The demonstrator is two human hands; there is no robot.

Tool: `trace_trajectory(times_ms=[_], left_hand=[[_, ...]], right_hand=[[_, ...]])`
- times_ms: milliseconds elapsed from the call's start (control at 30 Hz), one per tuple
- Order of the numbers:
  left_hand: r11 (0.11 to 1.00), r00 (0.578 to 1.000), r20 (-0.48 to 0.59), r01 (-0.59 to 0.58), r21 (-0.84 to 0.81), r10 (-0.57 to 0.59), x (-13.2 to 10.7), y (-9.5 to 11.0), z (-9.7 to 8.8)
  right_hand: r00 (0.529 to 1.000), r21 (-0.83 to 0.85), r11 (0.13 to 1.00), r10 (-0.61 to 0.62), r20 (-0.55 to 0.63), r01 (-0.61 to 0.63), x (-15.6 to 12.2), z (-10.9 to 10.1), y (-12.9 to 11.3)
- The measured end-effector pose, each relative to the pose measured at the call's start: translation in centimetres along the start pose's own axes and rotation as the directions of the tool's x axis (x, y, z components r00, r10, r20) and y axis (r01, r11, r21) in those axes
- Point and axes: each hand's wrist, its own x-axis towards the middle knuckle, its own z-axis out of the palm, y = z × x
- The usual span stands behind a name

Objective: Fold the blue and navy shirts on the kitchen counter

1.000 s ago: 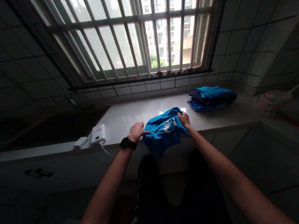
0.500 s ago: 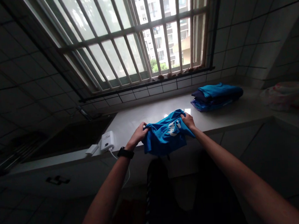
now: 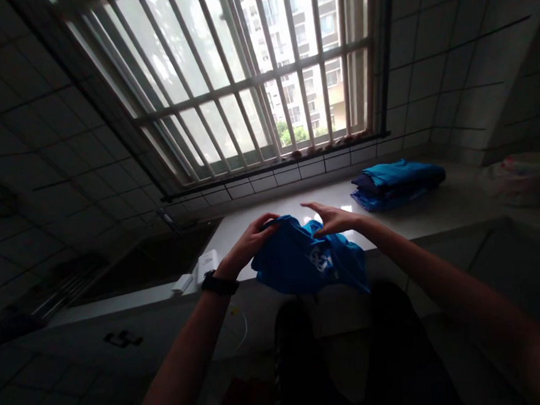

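- Item: blue shirt (image 3: pixel 309 263), white print on front, bunched at table's front edge, lower part hanging past edge; L side raised by grip, so cloth sags twd R.
- L hand (image 3: pixel 249 241): fingers (image 3: pixel 266 222) curled over shirt's top edge & clamped on it; hand appears to carry most of shirt's weight.
- R hand (image 3: pixel 331 218): open, palm down, fingers extended & close together, thumb spread apart; just above shirt, no grip seen; contact w/ cloth can't be told.
- Black watch (image 3: pixel 218 284): on L wrist.
- Table (image 3: pixel 405 218): pale, glossy top, under window.
- Stack (image 3: pixel 396 184): folded blue & navy clothes, far R on table near wall, well apart from hands; prob. set there to leave room in front.
- White box (image 3: pixel 207 262): near table edge, partly behind L forearm.
- Sink (image 3: pixel 149 263): dark, L of table.
- Barred window (image 3: pixel 242 75): behind table.
- Plastic bag (image 3: pixel 522 175): far R, at frame edge.
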Motion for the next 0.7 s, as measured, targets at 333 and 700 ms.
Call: trace_trajectory(times_ms=[333,700], left_hand=[[0.985,0.995,0.075,-0.083,0.153,0.072,1.9,4.2,-2.3],[0.895,0.965,-0.151,0.256,0.365,-0.215,4.3,-1.6,-4.0]], right_hand=[[0.968,0.003,0.999,-0.043,-0.245,0.045,-0.6,-1.4,-5.9],[0.848,0.416,0.906,0.159,-0.506,0.078,-0.4,-7.1,-4.1]])
